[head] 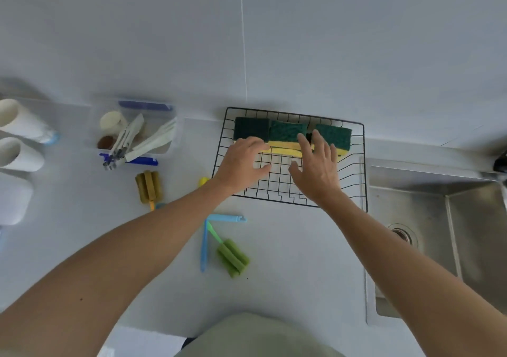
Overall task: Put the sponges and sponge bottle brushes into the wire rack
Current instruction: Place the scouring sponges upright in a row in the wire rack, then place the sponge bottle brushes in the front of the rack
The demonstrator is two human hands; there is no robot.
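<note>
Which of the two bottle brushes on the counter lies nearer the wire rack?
The olive-brown brush, left of the wire rack. The light green brush lies farther off, nearer the person, beside the blue clips.

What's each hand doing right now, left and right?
Left hand: open, fingers on the sponges in the wire rack, gripping nothing.
Right hand: open, fingers spread at the sponges, gripping nothing.

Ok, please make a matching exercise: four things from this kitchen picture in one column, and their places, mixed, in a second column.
Things:
1. green-topped sponges
2. olive bottle brush
3. green bottle brush
4. drain

Places:
A. counter, left of the wire rack
B. in the sink
C. along the rack's far side
D. counter, in front of the rack, beside a blue clip

Pairs: 1-C, 2-A, 3-D, 4-B
</note>
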